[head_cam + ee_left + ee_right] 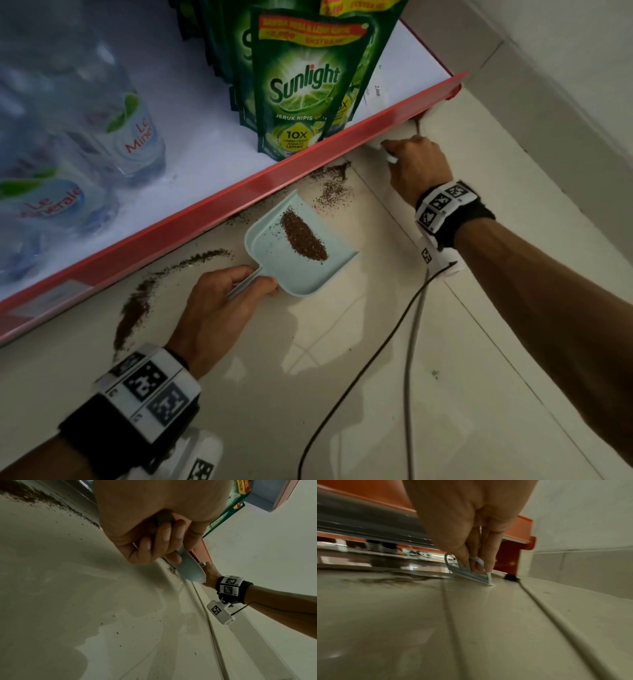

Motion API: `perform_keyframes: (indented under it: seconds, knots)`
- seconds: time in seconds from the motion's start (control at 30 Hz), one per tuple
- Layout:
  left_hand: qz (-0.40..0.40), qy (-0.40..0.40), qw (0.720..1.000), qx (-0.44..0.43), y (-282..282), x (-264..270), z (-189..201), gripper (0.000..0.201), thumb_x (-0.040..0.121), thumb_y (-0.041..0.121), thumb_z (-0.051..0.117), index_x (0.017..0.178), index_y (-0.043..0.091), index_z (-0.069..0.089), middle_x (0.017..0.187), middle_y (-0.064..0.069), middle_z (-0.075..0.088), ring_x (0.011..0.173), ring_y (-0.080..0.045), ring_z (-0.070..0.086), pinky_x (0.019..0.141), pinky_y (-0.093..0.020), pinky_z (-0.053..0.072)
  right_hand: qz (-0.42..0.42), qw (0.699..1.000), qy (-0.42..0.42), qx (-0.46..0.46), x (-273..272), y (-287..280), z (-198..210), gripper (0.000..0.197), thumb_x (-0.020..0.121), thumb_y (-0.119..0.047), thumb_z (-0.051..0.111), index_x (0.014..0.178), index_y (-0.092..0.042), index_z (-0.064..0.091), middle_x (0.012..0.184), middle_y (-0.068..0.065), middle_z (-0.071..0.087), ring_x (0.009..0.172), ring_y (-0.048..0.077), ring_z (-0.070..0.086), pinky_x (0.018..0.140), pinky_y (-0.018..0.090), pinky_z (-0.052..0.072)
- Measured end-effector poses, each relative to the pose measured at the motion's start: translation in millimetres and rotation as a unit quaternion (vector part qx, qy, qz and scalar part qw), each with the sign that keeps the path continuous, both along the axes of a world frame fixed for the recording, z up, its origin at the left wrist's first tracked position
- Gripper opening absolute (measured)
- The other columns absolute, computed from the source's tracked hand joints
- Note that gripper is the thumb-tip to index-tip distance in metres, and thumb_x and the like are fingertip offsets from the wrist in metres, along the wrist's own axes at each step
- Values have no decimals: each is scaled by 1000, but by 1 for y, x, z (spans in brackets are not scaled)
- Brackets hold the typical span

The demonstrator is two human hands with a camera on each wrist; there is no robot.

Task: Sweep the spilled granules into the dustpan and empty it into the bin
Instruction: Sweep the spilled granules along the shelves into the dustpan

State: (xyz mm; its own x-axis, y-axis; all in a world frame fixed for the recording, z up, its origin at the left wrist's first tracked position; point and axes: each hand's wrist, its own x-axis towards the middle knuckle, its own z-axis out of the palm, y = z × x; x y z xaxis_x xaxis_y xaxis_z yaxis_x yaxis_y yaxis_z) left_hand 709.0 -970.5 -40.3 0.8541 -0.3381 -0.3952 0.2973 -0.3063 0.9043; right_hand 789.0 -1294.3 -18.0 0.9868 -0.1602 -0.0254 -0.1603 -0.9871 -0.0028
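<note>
Right hand [416, 164] grips the brush [471, 572] at the shelf [239, 185] edge; granules [332, 192] lie between it and the dustpan [274, 260], gripped by the left hand [219, 308].

one dustpan [301, 255], one brush [471, 572], two hands, three bottles.

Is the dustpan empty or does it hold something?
Partly filled: a dark heap of granules lies in the dustpan; more remain on the floor.
</note>
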Motion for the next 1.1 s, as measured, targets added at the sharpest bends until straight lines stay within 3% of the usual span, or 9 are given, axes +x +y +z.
perform_keyframes:
  seconds: [0.13,0.2,0.33,0.47,0.67,0.77,0.87,1.0,1.1]
  knots:
    - [-2,-10,1000,7,-2,0,0,40,75,46,61,73,8,71,44,11,37,43,-7,32,50,-25,26,118,990,-5,79,-16,34,4,22,94,-13,48,101,-15,69,67,3,60,60,30,55,59,28,39]
    - [-3,-10,1000,9,-4,0,0,37,76,46,61,73,10,72,43,11,38,43,-6,32,50,-25,26,123,986,-34,106,-20,36,9,27,93,-15,49,110,-17,71,69,1,66,57,24,57,60,26,45]
    - [-7,-15,1000,14,-5,0,1,49,68,55,60,73,8,70,43,11,36,44,-7,31,50,-26,26,17,993,-91,75,-14,5,15,36,91,-18,46,119,-19,69,86,14,74,71,34,66,75,36,57]
    - [-3,-16,1000,10,-2,-1,2,49,65,59,58,72,12,71,44,11,37,44,-7,32,51,-26,26,-88,996,-21,0,-13,-18,14,31,97,-23,43,115,-17,68,91,24,66,81,44,60,75,47,55]
    - [-1,-20,1000,19,-2,-4,1,37,74,45,62,71,10,71,43,10,37,44,-8,32,51,-27,27,42,998,12,48,-43,27,7,28,100,-23,39,93,-9,62,70,16,64,64,38,60,67,43,52]
    - [-3,-17,1000,22,-2,-5,0,35,75,45,62,70,12,72,42,10,37,44,-7,33,52,-27,28,105,991,-10,85,-50,44,12,32,101,-24,38,101,-8,66,71,14,68,61,35,61,64,40,52]
    - [0,-17,999,28,-1,-5,1,33,74,45,62,69,14,72,42,10,37,44,-7,33,52,-27,28,41,995,-64,57,-37,27,15,26,100,-18,43,102,-8,67,73,19,67,62,37,59,61,37,48]
    - [-1,-24,999,23,1,-6,3,32,75,44,61,69,14,72,42,10,37,43,-7,32,51,-26,27,-106,994,2,1,-29,1,11,22,97,-8,42,97,0,62,86,29,60,77,42,55,61,37,35]
    - [1,-35,999,24,4,-6,5,33,75,44,61,69,13,71,41,10,38,42,-4,32,51,-26,28,-73,997,33,16,-41,23,5,22,95,-7,41,94,-1,62,85,27,62,75,40,57,61,36,37]
